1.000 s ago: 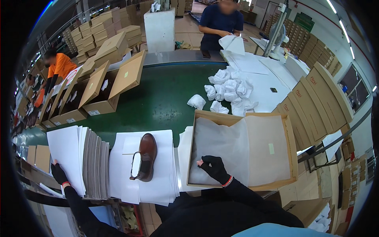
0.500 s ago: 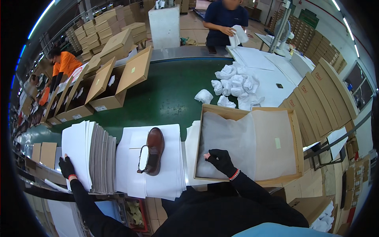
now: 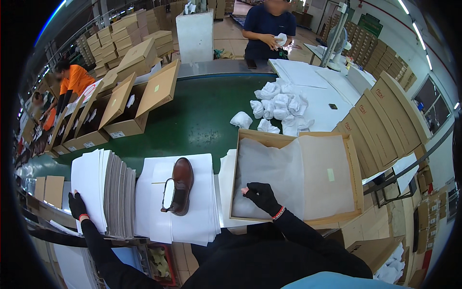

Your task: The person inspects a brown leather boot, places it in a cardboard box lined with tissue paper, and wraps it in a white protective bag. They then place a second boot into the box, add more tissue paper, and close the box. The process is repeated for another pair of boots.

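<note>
My left hand (image 3: 77, 205), in a black fingertip-less glove, rests with its fingers stretched out along the left edge of a tall stack of white sheets (image 3: 90, 185). Over the tissue-lined left part of an open cardboard shoe box (image 3: 357, 180) is my right hand (image 3: 263, 197). Its fingers are curled together; whether anything is between them is hidden. Translucent tissue paper (image 3: 274, 164) covers the box's inside. Between my hands, a brown leather ankle boot (image 3: 183, 185) lies on its side on a lower pile of white sheets (image 3: 149, 192).
Crumpled white paper balls (image 3: 281, 106) are heaped on the green conveyor (image 3: 192, 115) beyond the box. Open shoe boxes (image 3: 127, 126) line up at the left. Tan box lids (image 3: 385, 125) lean at the right. Across the belt stands a person (image 3: 269, 29) in dark blue.
The view has shifted slightly, while my hands keep nearly the same places. The white sheet in the hands of the person across the belt is now a small crumpled bundle.
</note>
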Motion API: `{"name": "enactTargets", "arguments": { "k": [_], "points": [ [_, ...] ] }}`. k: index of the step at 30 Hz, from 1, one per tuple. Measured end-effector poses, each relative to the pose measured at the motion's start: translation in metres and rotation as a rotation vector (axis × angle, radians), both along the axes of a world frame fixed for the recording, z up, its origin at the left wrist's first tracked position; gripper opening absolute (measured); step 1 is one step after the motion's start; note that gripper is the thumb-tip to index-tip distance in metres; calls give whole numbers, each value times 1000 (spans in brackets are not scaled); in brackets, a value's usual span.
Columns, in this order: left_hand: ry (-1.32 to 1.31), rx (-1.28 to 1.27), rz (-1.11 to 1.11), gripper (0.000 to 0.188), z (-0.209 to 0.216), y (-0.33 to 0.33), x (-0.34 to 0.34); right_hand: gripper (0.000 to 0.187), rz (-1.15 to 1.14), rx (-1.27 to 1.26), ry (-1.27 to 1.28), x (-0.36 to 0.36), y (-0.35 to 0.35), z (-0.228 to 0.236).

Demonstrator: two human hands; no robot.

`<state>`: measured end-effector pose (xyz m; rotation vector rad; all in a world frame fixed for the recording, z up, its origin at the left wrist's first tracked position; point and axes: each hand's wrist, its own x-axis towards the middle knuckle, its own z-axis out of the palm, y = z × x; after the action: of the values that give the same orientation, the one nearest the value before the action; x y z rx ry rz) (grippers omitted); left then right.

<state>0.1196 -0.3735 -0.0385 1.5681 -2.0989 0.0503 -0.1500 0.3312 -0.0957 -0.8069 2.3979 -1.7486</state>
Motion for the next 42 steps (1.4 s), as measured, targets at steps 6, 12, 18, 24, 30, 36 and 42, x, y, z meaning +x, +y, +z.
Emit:
{"name": "enactTargets", "arguments": {
  "k": [6,12,18,24,30,36,42],
  "points": [
    [4,1,0,59,3,3,-1,22,32,173,-24,-1,3,5],
    [-19,1,-8,59,0,-1,2,20,49,161,28,-1,2,5],
    [-23,-3,-18,59,-2,-3,1,18,50,159,12,-2,4,1],
    [-38,1,7,59,2,3,-2,18,39,121,27,-1,3,2],
    [-43,-15,-4,59,2,0,3,18,53,178,36,-1,2,10],
    [-51,-19,-4,58,-1,-1,-2,29,47,75,43,-1,1,2],
    [-26,-12,8,59,-3,-7,3,30,49,30,86,0,-2,8]
  ]
}}
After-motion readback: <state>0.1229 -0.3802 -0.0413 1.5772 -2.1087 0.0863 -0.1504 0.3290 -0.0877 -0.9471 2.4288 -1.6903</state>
